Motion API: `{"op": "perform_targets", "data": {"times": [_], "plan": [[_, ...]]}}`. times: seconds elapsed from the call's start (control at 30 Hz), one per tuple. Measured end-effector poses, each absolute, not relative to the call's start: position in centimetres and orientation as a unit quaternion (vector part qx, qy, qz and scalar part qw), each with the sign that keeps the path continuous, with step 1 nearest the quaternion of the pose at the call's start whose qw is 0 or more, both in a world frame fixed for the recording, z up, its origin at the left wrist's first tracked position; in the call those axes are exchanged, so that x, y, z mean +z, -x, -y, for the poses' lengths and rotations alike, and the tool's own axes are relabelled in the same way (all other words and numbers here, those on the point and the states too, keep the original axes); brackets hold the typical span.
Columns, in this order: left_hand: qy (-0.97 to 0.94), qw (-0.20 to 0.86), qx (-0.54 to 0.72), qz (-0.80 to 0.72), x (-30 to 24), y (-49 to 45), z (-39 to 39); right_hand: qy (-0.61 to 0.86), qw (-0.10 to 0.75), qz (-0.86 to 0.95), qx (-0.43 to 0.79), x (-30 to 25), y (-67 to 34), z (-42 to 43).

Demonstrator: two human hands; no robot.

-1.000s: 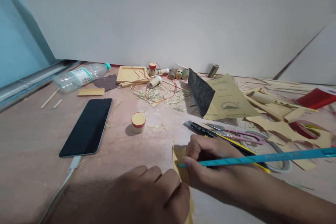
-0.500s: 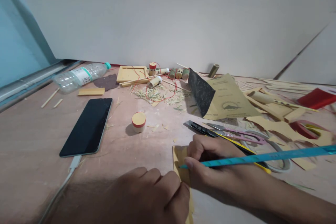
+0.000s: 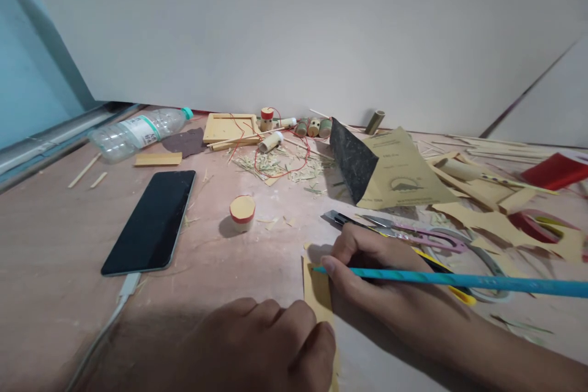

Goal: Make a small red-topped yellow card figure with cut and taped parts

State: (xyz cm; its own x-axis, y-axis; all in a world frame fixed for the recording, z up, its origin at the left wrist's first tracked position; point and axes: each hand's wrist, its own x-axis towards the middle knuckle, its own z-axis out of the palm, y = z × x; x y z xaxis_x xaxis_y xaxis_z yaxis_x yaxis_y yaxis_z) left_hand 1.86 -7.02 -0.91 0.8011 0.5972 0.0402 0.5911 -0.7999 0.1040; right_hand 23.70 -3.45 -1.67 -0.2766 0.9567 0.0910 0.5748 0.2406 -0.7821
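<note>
My right hand (image 3: pixel 367 266) is closed in a writing grip on a long teal stick (image 3: pixel 459 280) that runs off to the right. Its tip touches a small tan strip of paper (image 3: pixel 318 288) lying on the wooden table. My left hand (image 3: pixel 261 346) is curled at the bottom edge, its knuckles resting on the near end of that strip. Just behind my right hand lie a utility knife (image 3: pixel 342 220) and pink-handled scissors (image 3: pixel 413 234).
A black phone (image 3: pixel 151 220) on a white cable lies to the left. A small red-banded bamboo cup (image 3: pixel 242 211) stands mid-table. Sandpaper sheets (image 3: pixel 390 168), a plastic bottle (image 3: pixel 138 131), a wooden frame (image 3: pixel 228 127), bamboo pieces and shavings lie further back.
My right hand has shifted slightly up the tan strip, and the teal stick now tilts downward to the right instead of upward. My left hand stays in place.
</note>
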Motion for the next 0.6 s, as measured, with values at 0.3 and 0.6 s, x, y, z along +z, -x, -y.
{"op": "perform_targets", "data": {"times": [0.3, 0.6], "plan": [[-0.949, 0.034, 0.043, -0.312, -0.95, -1.53, 7.27, 0.529, 0.287, 0.734, 0.315, -1.60, -23.56, 3.52], [-0.948, 0.048, 0.048, -0.312, -1.12, -1.45, 7.29, 0.523, 0.287, 0.741, 0.309, -1.65, -23.65, 3.54]]}}
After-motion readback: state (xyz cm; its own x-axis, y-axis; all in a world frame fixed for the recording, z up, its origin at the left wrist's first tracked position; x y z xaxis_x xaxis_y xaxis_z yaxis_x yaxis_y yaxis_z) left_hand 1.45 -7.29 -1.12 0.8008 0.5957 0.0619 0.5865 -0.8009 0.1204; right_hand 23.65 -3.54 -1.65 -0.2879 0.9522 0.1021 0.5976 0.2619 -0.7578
